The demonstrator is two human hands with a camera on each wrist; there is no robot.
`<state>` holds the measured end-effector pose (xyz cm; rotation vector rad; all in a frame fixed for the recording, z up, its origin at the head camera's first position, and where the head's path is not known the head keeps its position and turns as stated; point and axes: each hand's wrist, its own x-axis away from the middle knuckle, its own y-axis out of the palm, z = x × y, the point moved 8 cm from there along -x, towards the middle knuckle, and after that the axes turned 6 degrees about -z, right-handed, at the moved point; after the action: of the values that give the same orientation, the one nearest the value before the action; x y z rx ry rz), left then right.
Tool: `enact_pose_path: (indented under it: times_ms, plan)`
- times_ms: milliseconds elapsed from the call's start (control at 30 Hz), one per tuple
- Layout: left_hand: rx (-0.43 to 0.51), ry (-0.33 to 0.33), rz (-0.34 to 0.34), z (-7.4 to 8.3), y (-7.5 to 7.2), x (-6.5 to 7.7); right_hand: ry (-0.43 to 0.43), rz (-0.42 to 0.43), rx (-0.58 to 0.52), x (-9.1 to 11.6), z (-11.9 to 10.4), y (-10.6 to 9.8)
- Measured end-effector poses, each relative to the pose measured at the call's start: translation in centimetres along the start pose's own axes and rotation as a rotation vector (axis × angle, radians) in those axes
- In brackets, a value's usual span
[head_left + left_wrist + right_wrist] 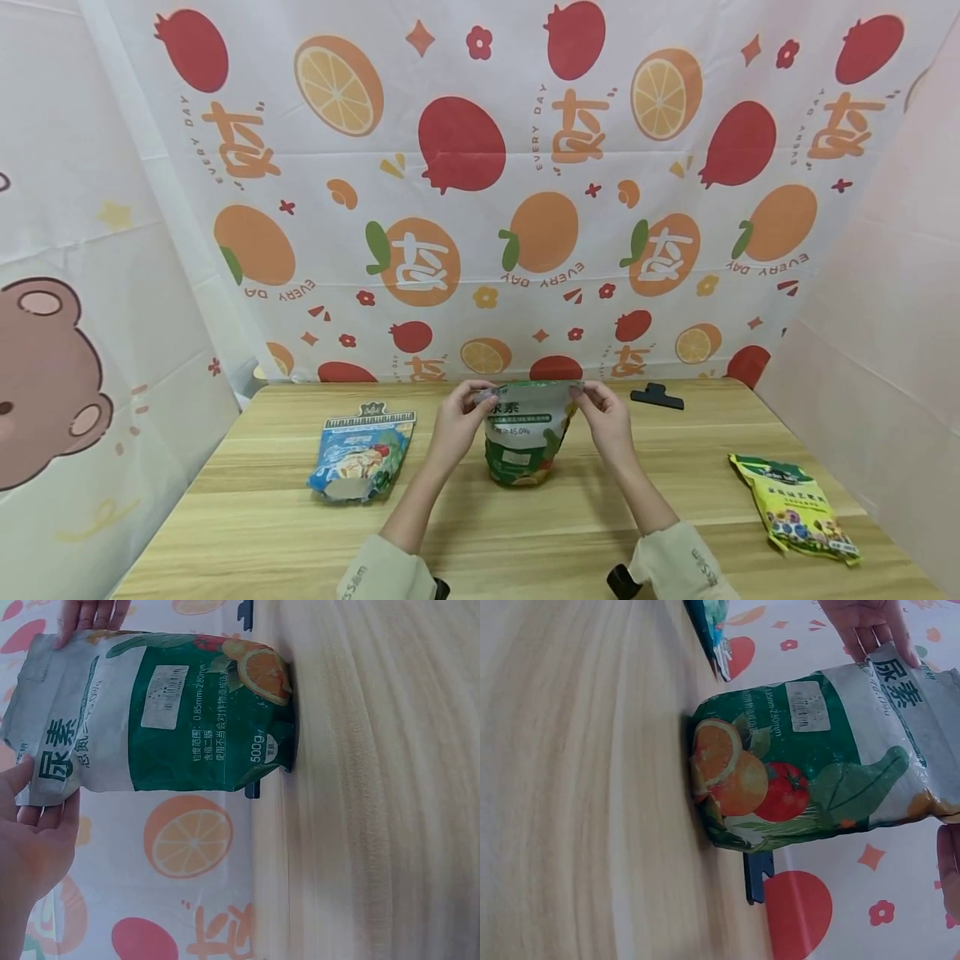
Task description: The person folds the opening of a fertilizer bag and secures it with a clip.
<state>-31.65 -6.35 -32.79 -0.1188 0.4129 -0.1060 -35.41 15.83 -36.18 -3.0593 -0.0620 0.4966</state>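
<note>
A green and silver-white fertilizer bag point(525, 442) stands upright on the wooden table, printed with oranges and a tomato in the right wrist view. My left hand point(459, 421) pinches its upper left corner between thumb and fingers. At the upper right corner, my right hand point(606, 421) pinches the bag the same way. In the left wrist view the left hand point(37, 840) has its thumb on the front and fingers behind. Only part of the right hand point(949, 870) shows at the edge of the right wrist view.
To the left lies a blue bag point(358, 458) with a decorated clip point(371, 417) along its top. A black clip point(657, 396) lies behind the right hand. Over at the right is a yellow bag point(798, 508). A fruit-print curtain point(465, 317) hangs behind the table point(247, 517).
</note>
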Motion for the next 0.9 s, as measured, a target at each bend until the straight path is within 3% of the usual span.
enact_pose_path:
  times_ms: [267,367,467,533,600,667,833,900]
  plan:
    - [-0.018,0.010,0.022,-2.7,-0.4,-0.9,0.036,0.041,0.041,-0.5,0.2,-0.3]
    - [-0.033,0.003,0.015,-1.6,-0.3,-0.7,0.038,0.046,0.053,-0.6,0.1,-0.4]
    - [-0.034,-0.013,0.008,-1.5,-0.3,-0.8,0.052,0.037,0.061,-0.8,0.1,-0.5]
    - [-0.056,0.011,0.015,-1.8,-0.3,-0.9,0.053,0.019,0.071,-0.8,0.1,-0.5]
    - [-0.101,0.092,0.030,-2.1,-0.4,-1.1,-0.001,0.002,0.081,-0.8,-0.2,-0.4]
    - [-0.217,0.247,0.041,-1.3,-0.3,-0.9,-0.188,0.014,0.134,-0.6,-1.4,-0.6]
    - [-0.674,0.759,0.056,1.7,0.9,0.8,-1.078,0.113,0.538,3.2,-5.8,0.3]
    - [-0.796,0.882,0.054,2.2,1.3,1.4,-1.305,0.079,0.674,4.5,-6.1,1.6]
